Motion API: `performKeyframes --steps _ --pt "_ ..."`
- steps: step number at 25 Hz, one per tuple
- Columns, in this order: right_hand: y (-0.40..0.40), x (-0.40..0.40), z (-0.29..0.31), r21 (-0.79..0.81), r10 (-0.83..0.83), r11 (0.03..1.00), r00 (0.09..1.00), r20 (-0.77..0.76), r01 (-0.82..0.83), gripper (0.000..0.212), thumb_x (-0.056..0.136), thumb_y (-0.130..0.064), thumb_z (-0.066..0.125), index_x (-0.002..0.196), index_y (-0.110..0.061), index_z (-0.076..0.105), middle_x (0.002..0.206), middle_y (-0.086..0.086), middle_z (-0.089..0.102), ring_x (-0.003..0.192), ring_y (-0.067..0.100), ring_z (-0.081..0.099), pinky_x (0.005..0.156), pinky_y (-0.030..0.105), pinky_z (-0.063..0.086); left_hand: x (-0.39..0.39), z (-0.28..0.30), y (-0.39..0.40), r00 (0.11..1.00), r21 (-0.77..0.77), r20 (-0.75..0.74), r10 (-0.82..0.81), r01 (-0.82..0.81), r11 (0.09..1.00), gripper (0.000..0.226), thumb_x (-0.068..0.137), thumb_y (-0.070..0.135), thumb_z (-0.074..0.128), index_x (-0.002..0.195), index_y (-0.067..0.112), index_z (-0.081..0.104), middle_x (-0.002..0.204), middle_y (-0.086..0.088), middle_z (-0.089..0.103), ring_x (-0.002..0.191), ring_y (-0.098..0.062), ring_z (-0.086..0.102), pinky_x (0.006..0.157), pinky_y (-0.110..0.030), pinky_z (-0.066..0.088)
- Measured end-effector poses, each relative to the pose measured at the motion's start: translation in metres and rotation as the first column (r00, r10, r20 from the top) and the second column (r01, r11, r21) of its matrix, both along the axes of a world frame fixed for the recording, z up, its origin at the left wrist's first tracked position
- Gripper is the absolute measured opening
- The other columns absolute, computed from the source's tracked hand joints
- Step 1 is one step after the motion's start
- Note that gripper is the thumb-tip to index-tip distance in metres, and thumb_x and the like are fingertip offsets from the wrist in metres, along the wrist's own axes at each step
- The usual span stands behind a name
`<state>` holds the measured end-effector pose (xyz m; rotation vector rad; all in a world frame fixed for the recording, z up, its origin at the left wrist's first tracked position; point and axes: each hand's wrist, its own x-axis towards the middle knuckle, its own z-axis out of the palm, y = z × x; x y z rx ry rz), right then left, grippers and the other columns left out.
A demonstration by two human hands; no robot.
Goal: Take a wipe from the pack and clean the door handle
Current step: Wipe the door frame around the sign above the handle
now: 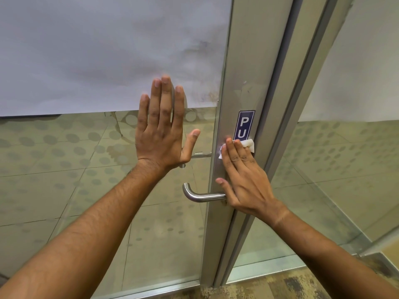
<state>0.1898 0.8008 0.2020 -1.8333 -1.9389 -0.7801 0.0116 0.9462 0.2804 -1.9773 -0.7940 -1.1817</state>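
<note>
While the left hand (160, 134) lies flat and empty on the glass (86, 169), the right hand (244, 180) presses the wipe (248, 144) just above the sideways handle (200, 196).

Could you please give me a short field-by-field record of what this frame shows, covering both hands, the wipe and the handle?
left hand: open, fingers spread, flat against the glass door
right hand: pressing a white wipe onto the metal door frame
wipe position: above the handle, just below the blue sign
door handle: steel lever, right hand covers its base, wipe not on it
wipe pack: not in view
</note>
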Motion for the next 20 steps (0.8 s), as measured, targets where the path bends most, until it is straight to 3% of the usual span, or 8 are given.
performKeyframes --steps 5,8,12,17,20 --pt "0.014 -0.010 0.013 0.161 0.054 0.986 0.992 -0.112 -0.035 0.070 0.099 -0.036 0.040 0.151 0.005 0.019 0.161 0.023 0.008 0.151 0.034 0.004 0.123 0.047 0.011 0.001 0.000 0.001 1.000 -0.002 0.004 -0.005 0.005 1.000 0.087 0.095 0.055 0.043 0.154 -0.001 0.016 0.157 -0.024 0.009 0.147 -0.041 0.012 0.124 -0.045 -0.003" --pt "0.007 -0.004 0.005 0.250 0.130 0.962 0.989 -0.070 -0.109 0.061 0.093 -0.018 0.051 0.145 0.010 0.034 0.154 0.030 0.026 0.148 0.039 0.017 0.120 0.051 0.021 0.000 0.000 0.002 1.000 0.003 -0.001 0.001 -0.001 1.000 0.087 0.094 0.055 0.043 0.154 -0.001 0.015 0.157 -0.024 0.009 0.147 -0.040 0.011 0.124 -0.044 -0.004" --pt "0.005 -0.002 -0.003 0.237 0.059 0.970 0.998 -0.009 -0.055 0.061 0.086 -0.010 0.057 0.140 0.013 0.040 0.147 0.034 0.036 0.143 0.044 0.028 0.118 0.052 0.026 0.001 -0.001 0.002 1.000 0.001 -0.003 -0.003 0.003 1.000 0.087 0.094 0.055 0.043 0.155 -0.001 0.015 0.158 -0.024 0.009 0.148 -0.039 0.009 0.125 -0.044 -0.005" --pt "0.000 -0.008 -0.007 0.099 -0.003 0.995 1.000 -0.013 0.005 0.068 0.095 -0.027 0.043 0.150 0.005 0.020 0.158 0.027 0.017 0.150 0.037 0.009 0.124 0.045 0.009 0.001 0.000 0.002 1.000 0.003 -0.003 0.002 -0.002 1.000 0.088 0.094 0.055 0.044 0.155 -0.001 0.016 0.158 -0.024 0.009 0.148 -0.038 0.008 0.125 -0.045 -0.003" --pt "-0.001 -0.011 -0.006 0.054 -0.028 0.998 0.999 -0.039 0.030 0.072 0.097 -0.036 0.037 0.153 0.002 0.011 0.161 0.023 0.005 0.151 0.032 0.001 0.123 0.045 0.008 0.001 -0.001 0.001 1.000 0.010 -0.003 0.002 -0.002 1.000 0.087 0.094 0.055 0.044 0.155 -0.001 0.017 0.158 -0.024 0.009 0.149 -0.039 0.008 0.125 -0.045 -0.003"
